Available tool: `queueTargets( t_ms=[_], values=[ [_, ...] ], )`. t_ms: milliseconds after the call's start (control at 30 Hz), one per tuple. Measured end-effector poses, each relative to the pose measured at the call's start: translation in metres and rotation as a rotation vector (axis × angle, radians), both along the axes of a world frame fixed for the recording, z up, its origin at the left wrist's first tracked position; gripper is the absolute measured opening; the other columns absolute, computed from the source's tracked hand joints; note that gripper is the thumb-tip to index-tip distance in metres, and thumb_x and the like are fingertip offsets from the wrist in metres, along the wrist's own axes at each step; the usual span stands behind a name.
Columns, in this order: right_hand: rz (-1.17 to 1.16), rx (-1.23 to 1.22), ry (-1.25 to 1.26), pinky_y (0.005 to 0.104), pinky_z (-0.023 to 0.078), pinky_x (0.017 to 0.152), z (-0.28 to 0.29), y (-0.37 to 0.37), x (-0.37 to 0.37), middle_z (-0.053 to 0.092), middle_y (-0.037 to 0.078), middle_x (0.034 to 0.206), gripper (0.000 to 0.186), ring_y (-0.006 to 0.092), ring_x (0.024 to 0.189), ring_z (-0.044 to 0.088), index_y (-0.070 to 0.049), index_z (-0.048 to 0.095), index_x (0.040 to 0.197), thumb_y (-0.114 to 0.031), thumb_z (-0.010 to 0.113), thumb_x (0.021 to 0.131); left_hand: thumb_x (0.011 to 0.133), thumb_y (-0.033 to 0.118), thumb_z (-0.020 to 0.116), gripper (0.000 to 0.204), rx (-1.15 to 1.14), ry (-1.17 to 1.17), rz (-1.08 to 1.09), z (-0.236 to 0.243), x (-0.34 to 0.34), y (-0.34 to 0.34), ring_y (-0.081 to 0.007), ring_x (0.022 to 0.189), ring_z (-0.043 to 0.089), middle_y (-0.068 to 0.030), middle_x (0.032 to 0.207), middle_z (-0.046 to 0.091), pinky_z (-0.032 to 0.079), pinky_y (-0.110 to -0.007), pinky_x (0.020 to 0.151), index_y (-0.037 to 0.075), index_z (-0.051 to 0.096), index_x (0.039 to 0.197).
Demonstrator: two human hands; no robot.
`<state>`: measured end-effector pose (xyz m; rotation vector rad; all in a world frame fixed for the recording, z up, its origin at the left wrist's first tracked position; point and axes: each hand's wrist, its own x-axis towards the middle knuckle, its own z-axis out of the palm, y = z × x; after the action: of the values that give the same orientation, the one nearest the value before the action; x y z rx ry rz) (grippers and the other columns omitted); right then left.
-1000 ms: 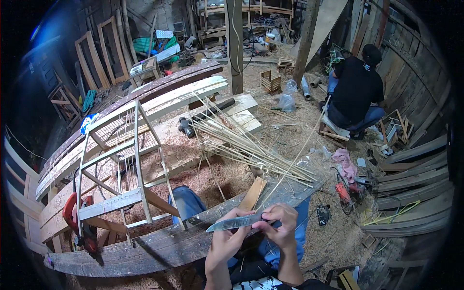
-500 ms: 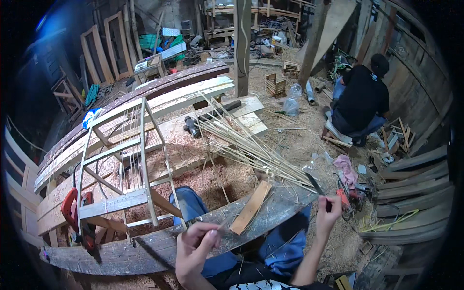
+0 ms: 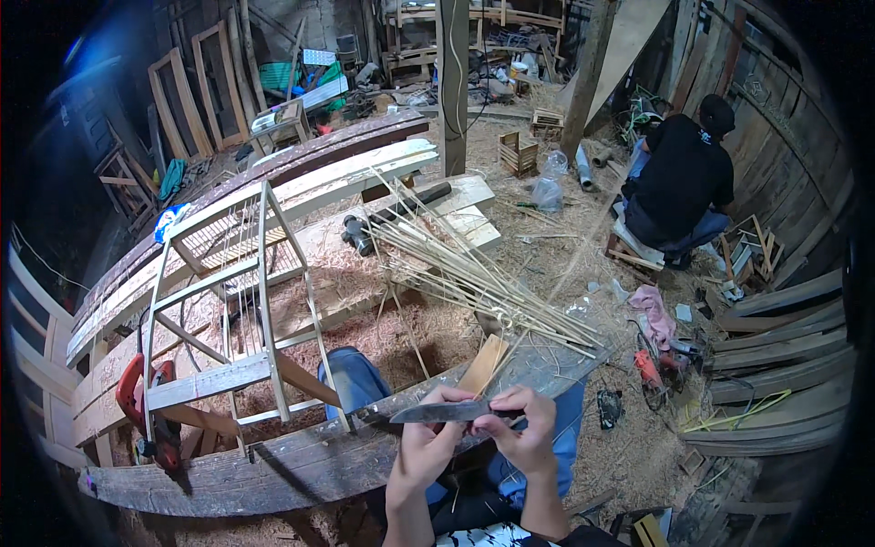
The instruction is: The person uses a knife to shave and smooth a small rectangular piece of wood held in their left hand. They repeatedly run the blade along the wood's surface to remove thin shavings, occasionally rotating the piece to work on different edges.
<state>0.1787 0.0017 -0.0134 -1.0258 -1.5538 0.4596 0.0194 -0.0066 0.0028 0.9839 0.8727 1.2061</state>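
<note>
My right hand [image 3: 521, 424] grips a knife [image 3: 437, 413] whose broad blade points left, level, across my left hand [image 3: 428, 433]. My left hand is closed on a thin bamboo strip [image 3: 521, 339] that runs up and right, blurred at its far end. Just beyond my hands a short flat wooden board [image 3: 483, 362] lies on the worn plank [image 3: 287, 471]. A bundle of pale thin sticks [image 3: 483, 284] spreads over the bench top behind it. To the left stands a pale wooden frame with thin bars [image 3: 208, 389].
A person [image 3: 677, 182] in black sits low at the right, back turned. A red power saw [image 3: 137, 401] is at left, a hammer [image 3: 355, 235] among boards. A red corded tool [image 3: 647, 365] lies on the shaving-strewn floor. A wooden post [image 3: 453, 137] stands beyond the bench.
My hands, apart half a second ago with the knife out to the right, are back together over the plank, the blade across my left hand as a second ago.
</note>
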Motion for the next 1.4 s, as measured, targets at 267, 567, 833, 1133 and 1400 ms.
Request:
queueTargets(
  t_ms=[267,567,833,1133,1400],
  values=[
    [0.06,0.107,-0.02,0.0341,0.051,0.059,-0.008,0.008,0.006,0.067,0.007,0.073,0.037,0.0243,0.067,0.068,-0.009,0.059,0.083,-0.029,0.088,0.073,0.1,0.005,0.058,0.017,0.053,0.064,0.004,-0.004,0.008,-0.005,-0.0083,0.095,0.062,-0.0062,0.106,0.066,0.051,-0.022,0.081,-0.003,0.058,0.115],
    [-0.316,0.195,-0.037,0.0323,0.047,0.062,-0.029,0.023,0.048,0.065,0.007,0.078,0.026,0.0206,0.069,0.061,-0.008,0.059,0.087,-0.018,0.082,0.081,0.1,0.006,0.057,0.017,-0.035,-0.091,-0.159,0.017,-0.017,-0.018,-0.0068,0.078,0.057,-0.0039,0.088,0.063,0.046,-0.022,0.07,-0.005,0.06,0.113],
    [-0.418,0.064,0.171,0.0281,0.046,0.066,-0.028,0.001,0.069,0.059,0.005,0.085,0.044,0.0147,0.075,0.056,-0.005,0.057,0.089,-0.044,0.078,0.086,0.103,0.011,0.054,0.015,-0.118,-0.043,0.021,0.018,-0.008,-0.003,-0.0068,0.068,0.05,-0.0026,0.078,0.058,0.037,-0.023,0.057,-0.001,0.056,0.112],
    [0.055,0.038,-0.024,0.0335,0.052,0.063,-0.006,0.004,0.006,0.068,0.009,0.076,0.039,0.0235,0.069,0.068,-0.007,0.059,0.085,-0.031,0.087,0.076,0.104,0.012,0.054,0.013,-0.11,-0.09,-0.074,0.009,0.003,-0.005,-0.0027,0.074,0.05,-0.0007,0.086,0.057,0.039,-0.018,0.061,0.002,0.053,0.112],
    [0.061,0.092,-0.071,0.0342,0.048,0.057,0.002,0.005,0.007,0.068,0.007,0.073,0.039,0.0245,0.062,0.066,-0.009,0.059,0.084,-0.034,0.087,0.072,0.1,0.004,0.053,0.016,-0.025,0.148,-0.09,-0.003,-0.003,-0.008,-0.0075,0.088,0.055,-0.0028,0.098,0.06,0.046,-0.022,0.075,0.0,0.056,0.115]
  ],
)
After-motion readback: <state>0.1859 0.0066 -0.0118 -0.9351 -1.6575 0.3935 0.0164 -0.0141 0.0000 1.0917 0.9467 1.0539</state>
